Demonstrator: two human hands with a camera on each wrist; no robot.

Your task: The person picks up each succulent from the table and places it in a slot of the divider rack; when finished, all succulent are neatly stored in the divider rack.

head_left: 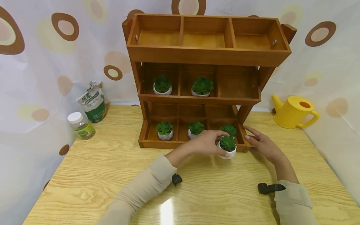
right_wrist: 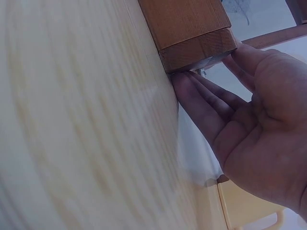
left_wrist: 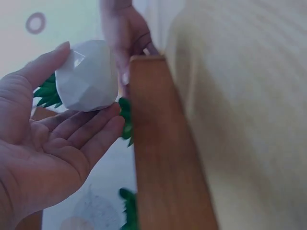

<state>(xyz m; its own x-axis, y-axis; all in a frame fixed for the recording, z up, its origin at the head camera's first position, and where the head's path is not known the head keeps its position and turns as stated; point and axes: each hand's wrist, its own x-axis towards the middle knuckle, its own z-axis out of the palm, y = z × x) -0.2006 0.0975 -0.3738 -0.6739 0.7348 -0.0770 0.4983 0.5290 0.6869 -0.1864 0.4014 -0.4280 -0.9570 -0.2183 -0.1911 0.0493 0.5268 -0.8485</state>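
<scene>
My left hand [head_left: 206, 142] holds a small potted succulent [head_left: 227, 145] in a white faceted pot between thumb and fingers, just in front of the lowest tier's right compartment. In the left wrist view the pot [left_wrist: 88, 76] is gripped by its sides, thumb opposite the fingers. Behind it, another succulent [head_left: 229, 128] sits in that right compartment, partly hidden. My right hand [head_left: 264, 145] touches the right end of the brown wooden shelf [head_left: 194, 56]. In the right wrist view its fairly straight fingers [right_wrist: 201, 103] rest against the shelf's end corner [right_wrist: 199, 50].
Succulents stand in the lowest tier's left [head_left: 165, 130] and middle [head_left: 196, 128] compartments, and on the middle tier's left [head_left: 162, 85] and middle [head_left: 202, 86]. A yellow watering can [head_left: 293, 112] stands right; a white-capped jar [head_left: 81, 125] and a green-white pouch [head_left: 94, 104] stand left.
</scene>
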